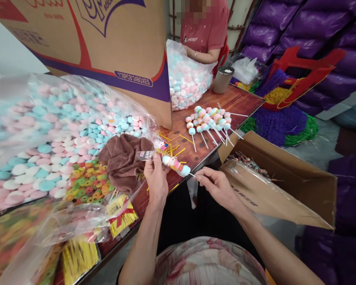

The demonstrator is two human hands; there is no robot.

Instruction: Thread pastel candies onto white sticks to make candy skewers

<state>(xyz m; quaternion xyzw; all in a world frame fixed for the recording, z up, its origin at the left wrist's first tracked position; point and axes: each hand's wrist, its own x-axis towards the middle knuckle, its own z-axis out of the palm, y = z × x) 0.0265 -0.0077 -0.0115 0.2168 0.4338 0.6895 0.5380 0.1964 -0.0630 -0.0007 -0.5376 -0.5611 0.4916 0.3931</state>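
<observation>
A candy skewer [177, 165] with pastel marshmallows hangs over the table's front edge. The fingers of my right hand [215, 183] pinch its white stick at the lower right end. My left hand [156, 178] is closed on a small clear wrapper [146, 155] at the skewer's upper left end. Just behind lies a printed wrapper piece [161, 144]. Gold twist ties [178, 151] are scattered on the table [235, 103]. Unwrapped skewers [209, 118] are piled further back. A brown cloth [123, 158] lies left of my left hand.
Bags of marshmallows [44, 122] and ring candies [90, 180] cover the left. A large carton [106, 51] stands behind. An open box [284, 190] of skewers sits at right. Across the table are a person [206, 35], a cup [223, 80] and a red stool [302, 67].
</observation>
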